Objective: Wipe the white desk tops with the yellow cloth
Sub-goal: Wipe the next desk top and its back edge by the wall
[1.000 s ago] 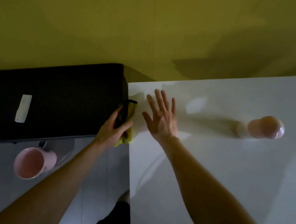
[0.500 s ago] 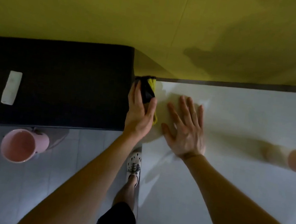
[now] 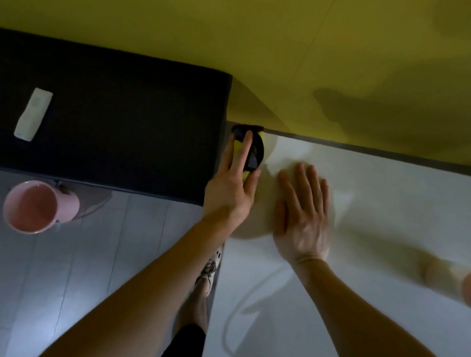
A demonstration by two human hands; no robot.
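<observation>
Working the far left corner of the white tabletop [image 3: 360, 319], the left hand [image 3: 230, 196] pinches the yellow cloth [image 3: 237, 145] between fingers and thumb, the right hand [image 3: 303, 219] lies flat with fingers spread, and most of the surface looks not yet wiped.

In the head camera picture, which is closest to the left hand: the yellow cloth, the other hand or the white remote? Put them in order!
1. yellow cloth, held in the left hand at the desk's far corner.
2. right hand, just beside it, flat on the white desk.
3. white remote, far left on the black surface.
</observation>
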